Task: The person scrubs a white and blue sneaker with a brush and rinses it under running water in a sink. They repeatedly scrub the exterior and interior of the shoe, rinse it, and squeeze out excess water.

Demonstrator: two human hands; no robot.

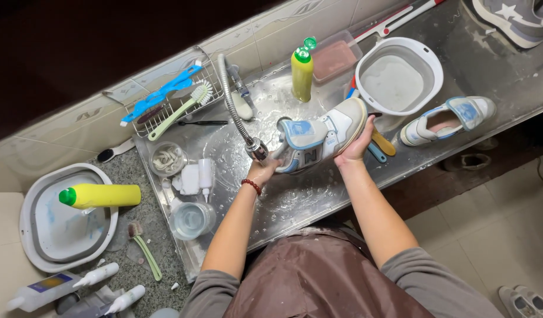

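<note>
Sink tray: stainless metal, glossy, wet with droplets. Faucet hose: ribbed bright metal. Sneaker: smooth white and pale-blue leather-like upper, wet. Worktop, left: speckled grey stone, matt. Yellow bottle: glossy plastic. Far basin: smooth white plastic. Wire rack: thin metal.

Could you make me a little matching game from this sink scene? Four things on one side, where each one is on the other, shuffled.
Things:
1. Shoe in hand
2. Second shoe
3. Lying yellow bottle
4. Green-handled brush

Places:
A. In the wire rack by the wall
B. Across the rim of the white basin on the left
C. Held over the sink at the spray head
D. On the wet metal counter, right of the round white tub

Pairs: 1-C, 2-D, 3-B, 4-A
</note>
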